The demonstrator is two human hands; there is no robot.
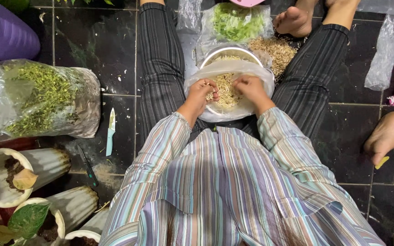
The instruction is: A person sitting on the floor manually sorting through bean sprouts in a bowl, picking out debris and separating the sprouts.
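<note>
Dark tiled floor (115,68) — left fingers (204,86) pinching bean sprouts (226,89) | right fingers (242,84) — likewise

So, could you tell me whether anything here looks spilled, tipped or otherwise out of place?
Yes. Two white ribbed pots lie tipped on their sides at lower left, soil showing at their mouths. A small knife lies loose on the dark tiled floor, and pale scraps are heaped on the floor beside the metal bowl.
</note>
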